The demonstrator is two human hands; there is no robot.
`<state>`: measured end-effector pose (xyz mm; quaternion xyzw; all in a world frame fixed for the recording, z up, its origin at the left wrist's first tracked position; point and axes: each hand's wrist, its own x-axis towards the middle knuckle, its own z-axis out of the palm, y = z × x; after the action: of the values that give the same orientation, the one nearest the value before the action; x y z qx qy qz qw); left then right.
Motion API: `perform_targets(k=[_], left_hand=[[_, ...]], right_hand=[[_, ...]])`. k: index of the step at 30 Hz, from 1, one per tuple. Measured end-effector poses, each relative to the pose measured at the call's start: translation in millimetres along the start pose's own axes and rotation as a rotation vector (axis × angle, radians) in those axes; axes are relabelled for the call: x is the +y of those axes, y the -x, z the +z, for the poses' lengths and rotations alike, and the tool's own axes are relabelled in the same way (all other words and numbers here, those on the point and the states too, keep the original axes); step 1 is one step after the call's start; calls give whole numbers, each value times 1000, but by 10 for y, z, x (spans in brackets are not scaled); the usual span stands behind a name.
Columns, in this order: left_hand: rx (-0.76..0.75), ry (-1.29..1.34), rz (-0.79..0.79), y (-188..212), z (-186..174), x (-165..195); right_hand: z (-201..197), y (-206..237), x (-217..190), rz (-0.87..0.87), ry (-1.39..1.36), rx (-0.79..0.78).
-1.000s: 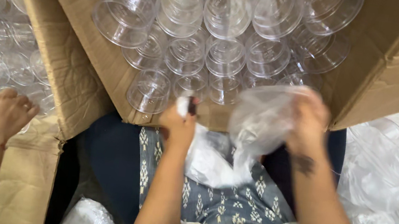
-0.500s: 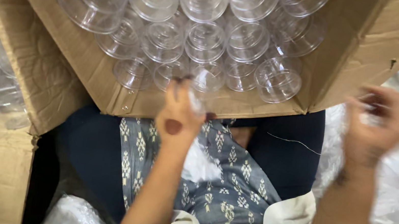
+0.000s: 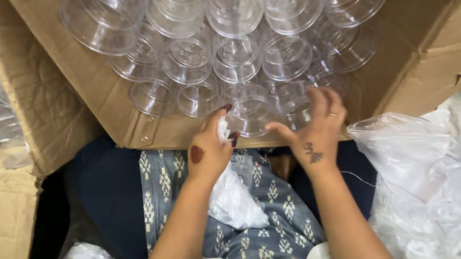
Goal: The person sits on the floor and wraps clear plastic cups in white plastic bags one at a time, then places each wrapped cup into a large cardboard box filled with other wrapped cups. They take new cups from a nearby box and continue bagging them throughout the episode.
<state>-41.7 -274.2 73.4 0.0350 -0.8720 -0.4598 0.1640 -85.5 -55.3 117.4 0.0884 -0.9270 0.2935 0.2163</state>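
The clear plastic cups (image 3: 234, 59) overlap and run off the top edge, too many to count, inside one brown cardboard box (image 3: 94, 85). The left hand (image 3: 210, 145) pinches a crumpled white plastic bag (image 3: 233, 198). The right hand (image 3: 313, 131), fingers spread, touches a cup at the box's front; whether it grips is unclear.

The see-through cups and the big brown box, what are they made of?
The clear round cups look like thin glossy plastic: you see straight through them, and their rims catch shiny highlights. The big brown box looks like matte corrugated cardboard, with creased flaps and a rough fibrous surface. The right hand touches the cups; the left hand holds a white crinkly bag, probably thin plastic film.
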Motion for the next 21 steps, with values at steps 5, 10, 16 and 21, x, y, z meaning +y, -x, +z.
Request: perform_targets(k=[5,10,16,21], left_hand=[[48,461,-276,-29,45,-52],[-69,1295,-345,-6,-109,-49],[-117,1191,-357,47,-26,148],[-138,1149,-431,107,50,172]], right_hand=[[8,-15,16,-101,-106,-129],[-112,94,-151,-55,-210,18],[-105,264,-421,-65,-649,-201],[33,345,-393,-26,-739,-255]])
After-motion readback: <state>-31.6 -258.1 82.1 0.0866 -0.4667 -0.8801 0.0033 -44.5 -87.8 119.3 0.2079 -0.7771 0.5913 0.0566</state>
